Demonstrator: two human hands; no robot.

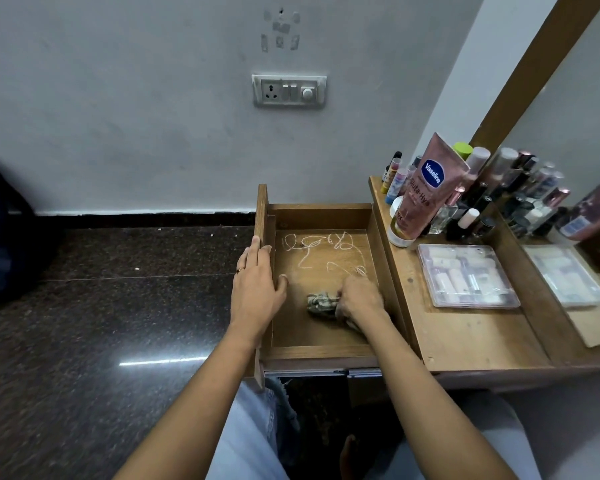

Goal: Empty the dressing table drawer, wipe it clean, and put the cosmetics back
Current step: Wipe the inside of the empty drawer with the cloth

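The wooden drawer [321,216] is pulled out to the left of the dressing table [465,334]. Its floor holds no cosmetics and bears thin white squiggly streaks [321,249] across the far half. My right hand [359,299] is inside the drawer, shut on a crumpled patterned cloth [321,303] that presses on the drawer floor. My left hand [257,285] grips the drawer's left front panel, fingers over its outer face and thumb inside. Cosmetics stand on the tabletop: a pink Vaseline tube [430,188], several small bottles and lip balms [394,178], and a clear plastic box [466,275].
A mirror [568,150] with a wooden frame rises behind the cosmetics and reflects them. A switch panel [289,90] sits on the grey wall. Dark polished floor [101,323] spreads to the left, with a dark bag [0,230] at the far left. My legs are below the drawer.
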